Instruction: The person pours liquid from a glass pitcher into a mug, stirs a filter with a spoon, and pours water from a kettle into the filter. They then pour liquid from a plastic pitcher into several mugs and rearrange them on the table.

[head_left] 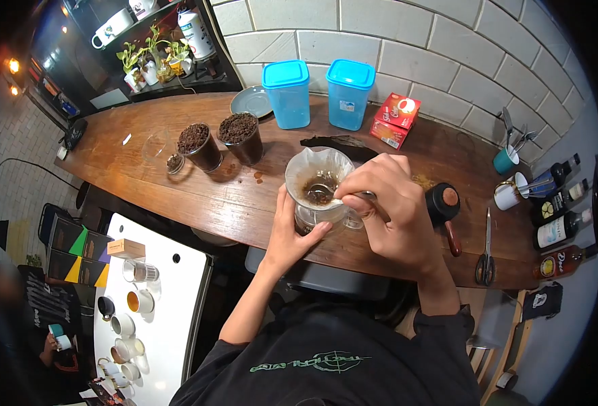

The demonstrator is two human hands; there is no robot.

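A paper filter point(301, 167) lined with wet brown coffee grounds sits in a clear dripper above a glass server point(320, 215) near the counter's front edge. My left hand point(291, 233) is wrapped round the glass from the left, thumb across its front. Over the filter's right rim, my right hand point(395, 206) is closed in a pinch on a spoon, whose shiny bowl point(322, 190) dips into the grounds. The fingers hide most of the spoon's handle. Behind to the left stand two glasses of dark crumbly material, one point(203, 155) beside the other point(247, 145).
Two blue-lidded containers point(286, 101) and a red box point(395, 120) stand along the wall. To the right are a black wooden-handled vessel point(442, 203), scissors point(486, 260) and several bottles point(563, 230). A person holding cups is beside the white table point(170, 298) at left.
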